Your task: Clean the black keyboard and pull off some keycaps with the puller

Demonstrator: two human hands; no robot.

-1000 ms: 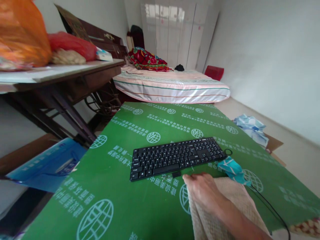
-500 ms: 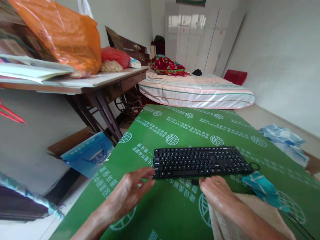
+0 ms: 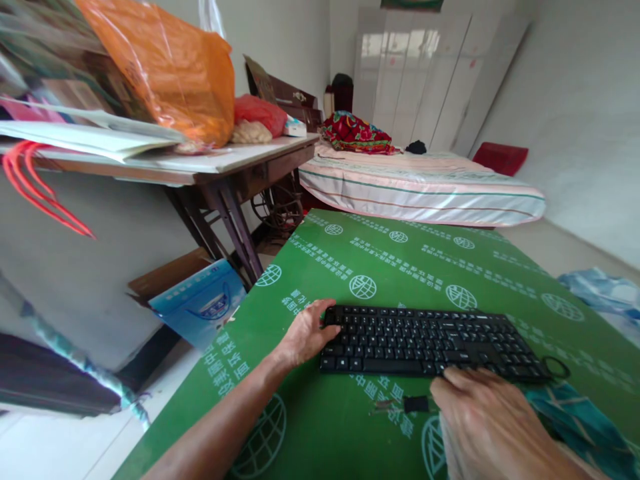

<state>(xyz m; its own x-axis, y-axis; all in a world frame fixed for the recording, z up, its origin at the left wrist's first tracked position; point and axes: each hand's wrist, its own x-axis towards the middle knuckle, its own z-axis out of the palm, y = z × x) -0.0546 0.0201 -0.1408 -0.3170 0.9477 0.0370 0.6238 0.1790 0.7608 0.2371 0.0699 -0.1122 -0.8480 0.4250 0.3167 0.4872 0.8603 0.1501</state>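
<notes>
Black computer keyboard (image 3: 400, 343) on green counter (image 3: 380, 259) | left hand (image 3: 307, 333) at left end, can't tell if gripping | right hand (image 3: 485, 413) curled, hold unclear | seemingly steadying; moving needs firm grip

Head view down toward keyboard (image 3: 400, 339)

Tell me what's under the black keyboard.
The black keyboard lies on a green board, which shows beyond it and in front of it. Anything directly beneath is covered and can't be seen.
</notes>
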